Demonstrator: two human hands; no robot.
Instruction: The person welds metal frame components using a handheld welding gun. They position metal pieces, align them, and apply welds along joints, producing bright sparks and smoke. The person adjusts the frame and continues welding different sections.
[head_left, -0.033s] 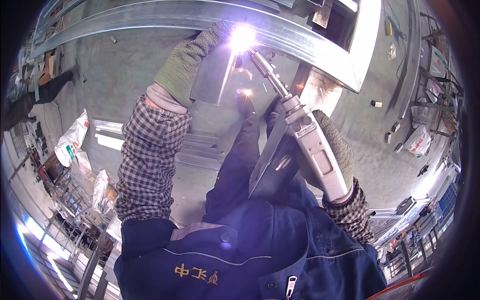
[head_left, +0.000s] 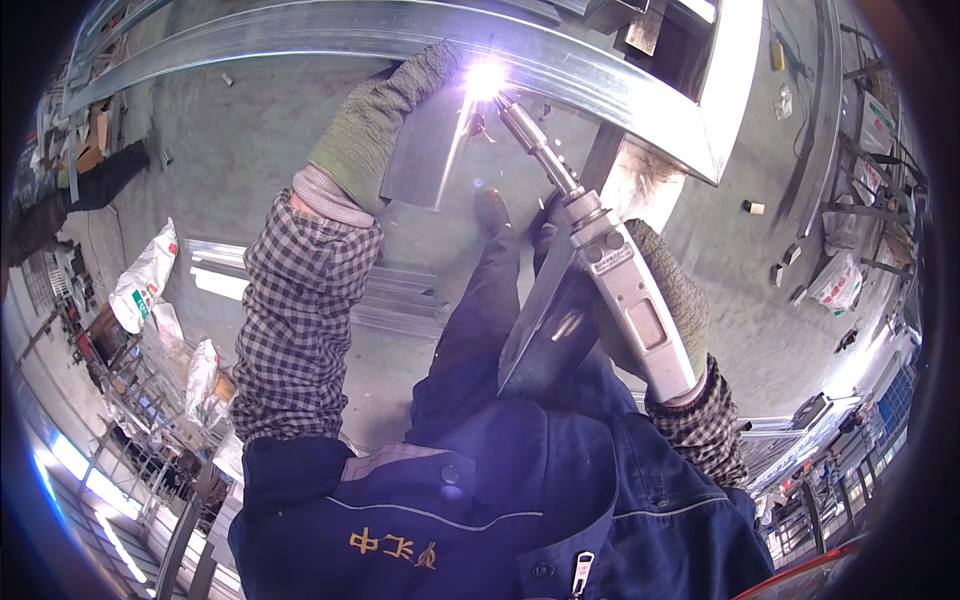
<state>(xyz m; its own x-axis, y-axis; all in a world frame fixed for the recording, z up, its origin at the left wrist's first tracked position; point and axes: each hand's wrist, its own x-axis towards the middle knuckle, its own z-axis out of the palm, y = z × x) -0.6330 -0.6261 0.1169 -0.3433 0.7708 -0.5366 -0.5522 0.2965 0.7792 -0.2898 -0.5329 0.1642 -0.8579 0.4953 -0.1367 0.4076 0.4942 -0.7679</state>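
Note:
My right hand point(head_left: 678, 290), in a greenish work glove, wraps around the grey body of a handheld welding gun point(head_left: 640, 305). The gun slants up and left, its nozzle ending at a glaring bright weld spot on the long silver metal rail point(head_left: 350, 35). Just left of the glare, my left hand point(head_left: 400, 105) wears a matching glove. Its fingers press together at the joint, around the upper end of a short metal profile point(head_left: 425, 160) that meets the rail. Part of the fingertips and the seam are washed out or hidden.
A wide shiny frame piece point(head_left: 730, 80) joins the rail at the right. A flat metal piece point(head_left: 540, 320) slants in front of my legs. Metal strips point(head_left: 390, 295) and white sacks point(head_left: 145, 280) lie on the floor. At the far left, a dark-clothed leg point(head_left: 95, 185) shows.
The sparks under the weld have faded, and the glare is slightly smaller. Both hands and the welding gun stay in nearly the same place.

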